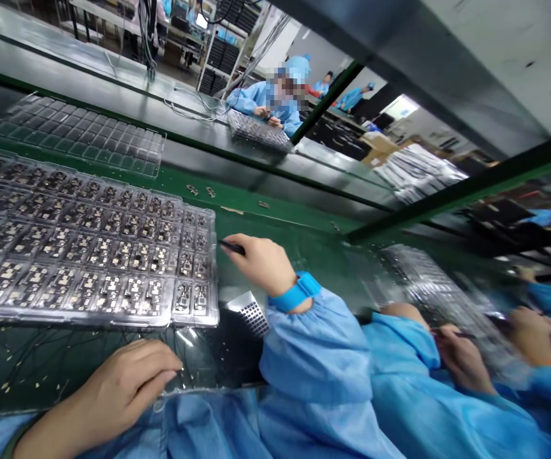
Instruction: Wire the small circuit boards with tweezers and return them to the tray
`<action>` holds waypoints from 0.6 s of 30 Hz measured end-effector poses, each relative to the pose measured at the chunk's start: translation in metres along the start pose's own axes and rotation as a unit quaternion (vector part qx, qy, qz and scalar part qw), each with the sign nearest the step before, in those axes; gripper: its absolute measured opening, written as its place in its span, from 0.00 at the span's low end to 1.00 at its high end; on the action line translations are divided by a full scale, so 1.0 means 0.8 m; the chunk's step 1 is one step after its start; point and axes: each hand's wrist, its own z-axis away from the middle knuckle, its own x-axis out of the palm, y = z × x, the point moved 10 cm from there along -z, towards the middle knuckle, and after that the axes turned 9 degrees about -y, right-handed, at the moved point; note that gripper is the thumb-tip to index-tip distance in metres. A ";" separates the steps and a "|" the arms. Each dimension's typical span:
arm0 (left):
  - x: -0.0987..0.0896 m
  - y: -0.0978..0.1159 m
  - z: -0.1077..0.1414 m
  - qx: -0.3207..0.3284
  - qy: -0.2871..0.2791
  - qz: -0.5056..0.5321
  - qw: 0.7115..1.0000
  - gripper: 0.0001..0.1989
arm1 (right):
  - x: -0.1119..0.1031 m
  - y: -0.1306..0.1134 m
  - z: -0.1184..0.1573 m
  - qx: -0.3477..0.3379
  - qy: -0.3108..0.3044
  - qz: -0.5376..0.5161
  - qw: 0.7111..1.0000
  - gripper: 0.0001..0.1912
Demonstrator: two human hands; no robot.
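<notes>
1. You are holding a black tool point(232, 247) that is pointing left, its end sitting just beside the right edge of the tray point(196, 319); contact is not showing clearly.
2. Your right hand point(262, 258) is gripping that tool, its grip closing around it, over the green table point(314, 255).
3. The tray is lying to your left, its rows of pockets carrying small boards point(108, 292).
4. Your left hand point(132, 376) is curling its fingers on the tray's near side; you cannot tell whether its grip is pinching anything.
5. A gridded piece point(255, 318) is lying on the near side of your right hand, beside the tray.
6. Thin wires point(22, 354) are straggling along the tray's near side.
7. A blue band point(299, 291) is circling your right wrist.
8. Beyond the tray, a see-through tray point(94, 134) is lying, with small parts point(210, 191) resting to its right.
9. To your right, a co-worker's hand point(464, 360) is blurring beside plastic trays point(426, 277).
10. Farther across, a person point(289, 118) in blue is bending over a work tray point(259, 132).
</notes>
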 end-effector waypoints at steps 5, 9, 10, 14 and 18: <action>-0.001 -0.006 -0.001 -0.033 0.009 0.003 0.999 0.11 | 0.021 0.138 -0.066 0.150 0.009 -0.034 0.988 0.18; -0.001 -0.007 -0.001 -0.040 0.006 -0.012 0.999 0.11 | 0.035 0.192 -0.135 0.187 0.033 -0.075 0.979 0.17; -0.002 -0.006 -0.001 -0.034 0.008 -0.013 0.999 0.11 | 0.038 0.199 -0.150 0.192 0.043 -0.086 0.977 0.18; -0.013 -0.007 -0.002 -0.020 0.040 0.006 0.999 0.11 | 0.045 0.216 -0.197 0.223 0.076 -0.131 0.963 0.18; -0.015 -0.019 0.002 -0.048 0.066 0.020 0.996 0.13 | 0.055 0.233 -0.224 0.273 0.098 -0.174 0.941 0.18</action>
